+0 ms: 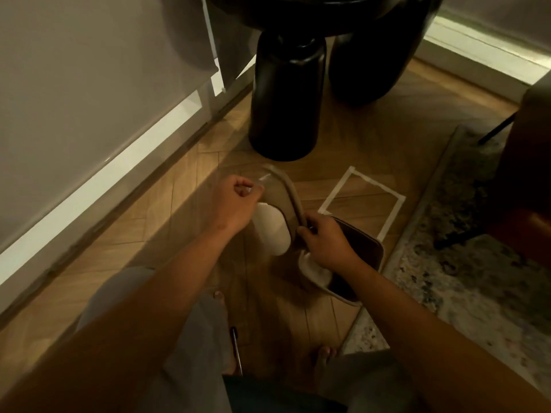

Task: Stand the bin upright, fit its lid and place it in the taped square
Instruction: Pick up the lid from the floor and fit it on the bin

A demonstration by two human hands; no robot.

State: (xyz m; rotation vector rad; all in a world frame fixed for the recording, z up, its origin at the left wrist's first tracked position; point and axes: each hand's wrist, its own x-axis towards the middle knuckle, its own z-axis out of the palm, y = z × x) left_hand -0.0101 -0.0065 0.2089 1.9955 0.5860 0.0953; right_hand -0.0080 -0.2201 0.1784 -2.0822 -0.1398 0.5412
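Note:
I hold the beige oval lid (281,201) tilted on edge above the wooden floor, its white underside (272,232) facing me. My left hand (238,202) is shut on the lid's far left edge. My right hand (326,244) pinches the lid's raised rim at its near end. Under my right hand lies the dark brown bin (362,248). It is tipped over, with its pale rim (331,292) and light inside turned toward me. The taped square (337,189), marked in white tape, sits just beyond the bin to the right, and the bin's far corner overlaps its near corner.
Two thick black legs (283,99) of a round black table stand beyond the lid. A patterned rug (477,263) borders the floor on the right, with a dark chair (530,174) on it. A wall with a white baseboard (119,162) runs along the left. My knees and bare feet are below.

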